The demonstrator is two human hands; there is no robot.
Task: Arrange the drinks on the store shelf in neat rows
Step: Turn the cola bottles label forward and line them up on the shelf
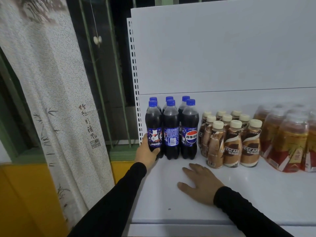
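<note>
Your left hand (148, 152): fingers wrapped round front-left cola bottle (153, 132), at shelf (171, 199) left end. Your right hand (201, 183): fingers spread flat on shelf, holding nothing. Turn bottle upright, logo forward like right neighbour; keep front row level, bases touching

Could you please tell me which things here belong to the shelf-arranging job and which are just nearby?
Job:
Pepsi bottles, front-left one in the left hand grip
Nescafe bottles
amber drink bottles
shelf, right hand resting flat on it

Nearby:
patterned curtain
window bars
</note>
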